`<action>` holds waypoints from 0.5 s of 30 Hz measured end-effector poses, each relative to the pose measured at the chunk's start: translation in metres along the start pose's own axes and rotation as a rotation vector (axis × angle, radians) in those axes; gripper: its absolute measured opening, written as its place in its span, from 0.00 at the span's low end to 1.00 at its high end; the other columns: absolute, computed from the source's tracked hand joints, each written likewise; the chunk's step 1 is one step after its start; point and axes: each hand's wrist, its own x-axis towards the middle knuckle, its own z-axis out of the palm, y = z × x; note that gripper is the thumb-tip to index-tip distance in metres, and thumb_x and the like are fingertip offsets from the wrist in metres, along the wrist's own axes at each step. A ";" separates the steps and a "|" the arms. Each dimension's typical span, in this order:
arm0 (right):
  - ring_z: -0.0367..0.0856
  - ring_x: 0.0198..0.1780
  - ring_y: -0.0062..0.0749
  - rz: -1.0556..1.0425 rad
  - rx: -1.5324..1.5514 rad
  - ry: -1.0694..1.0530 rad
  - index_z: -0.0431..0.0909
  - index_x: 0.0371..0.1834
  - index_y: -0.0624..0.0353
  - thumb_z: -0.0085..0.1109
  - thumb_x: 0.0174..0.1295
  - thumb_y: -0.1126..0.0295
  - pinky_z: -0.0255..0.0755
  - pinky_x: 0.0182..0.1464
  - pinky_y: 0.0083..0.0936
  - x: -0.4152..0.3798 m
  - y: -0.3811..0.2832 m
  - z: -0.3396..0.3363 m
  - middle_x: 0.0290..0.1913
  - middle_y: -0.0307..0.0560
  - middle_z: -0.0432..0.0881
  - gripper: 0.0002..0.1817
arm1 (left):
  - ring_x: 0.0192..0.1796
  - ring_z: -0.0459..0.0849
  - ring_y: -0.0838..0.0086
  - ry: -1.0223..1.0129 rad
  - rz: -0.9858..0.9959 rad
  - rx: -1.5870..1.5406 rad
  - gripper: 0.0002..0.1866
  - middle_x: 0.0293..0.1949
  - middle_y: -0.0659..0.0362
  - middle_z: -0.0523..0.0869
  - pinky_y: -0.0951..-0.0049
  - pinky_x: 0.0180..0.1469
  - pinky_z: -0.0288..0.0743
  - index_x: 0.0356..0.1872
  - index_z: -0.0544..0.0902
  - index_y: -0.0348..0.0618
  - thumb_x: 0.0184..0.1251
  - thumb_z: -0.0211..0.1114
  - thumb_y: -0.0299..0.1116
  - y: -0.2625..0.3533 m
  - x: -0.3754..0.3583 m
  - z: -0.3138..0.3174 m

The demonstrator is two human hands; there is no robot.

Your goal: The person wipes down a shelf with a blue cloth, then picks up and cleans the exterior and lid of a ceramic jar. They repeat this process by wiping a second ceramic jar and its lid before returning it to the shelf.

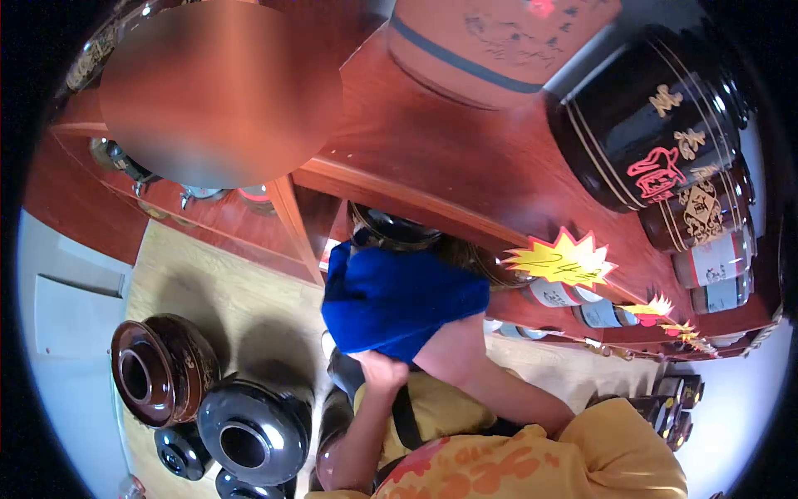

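Observation:
A blue cloth point(399, 295) is bunched up in front of my body, close to the shelf edge. The fingers of my left hand point(384, 370) are closed on its lower edge. My right hand point(453, 345) reaches into the cloth from the right; only the wrist and forearm show, and its fingers are hidden under the fabric. Just beyond the cloth, a dark glossy jar point(397, 230) sits on the lower shelf, partly covered.
On the wooden shelf top point(416, 154) stand a reddish-brown jar point(490, 50) and a large black jar point(644, 116). A yellow starburst price tag point(561, 259) sticks out at its edge. A brown pot point(162, 370) and a black pot point(253, 432) stand on the floor at left.

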 end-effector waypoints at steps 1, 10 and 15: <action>0.62 0.60 0.40 -0.043 -0.007 0.008 0.69 0.54 0.50 0.50 0.54 0.55 0.52 0.61 0.38 -0.004 -0.002 0.001 0.57 0.47 0.68 0.24 | 0.59 0.63 0.52 -0.018 -0.091 -0.312 0.40 0.56 0.46 0.67 0.54 0.62 0.53 0.54 0.66 0.36 0.40 0.66 0.50 0.002 -0.007 -0.004; 0.64 0.60 0.38 -0.002 0.258 -0.665 0.63 0.58 0.53 0.36 0.60 0.49 0.52 0.63 0.37 -0.059 0.074 -0.012 0.61 0.44 0.64 0.28 | 0.61 0.62 0.60 -0.057 0.024 -1.116 0.30 0.60 0.56 0.66 0.59 0.65 0.51 0.62 0.60 0.44 0.63 0.46 0.52 -0.170 -0.015 -0.073; 0.64 0.58 0.42 0.203 0.757 -0.658 0.66 0.55 0.55 0.38 0.61 0.54 0.53 0.63 0.38 -0.107 0.166 -0.012 0.58 0.48 0.66 0.23 | 0.61 0.62 0.61 -0.002 0.071 -1.160 0.29 0.60 0.55 0.66 0.60 0.65 0.51 0.61 0.60 0.44 0.63 0.46 0.50 -0.161 0.003 -0.073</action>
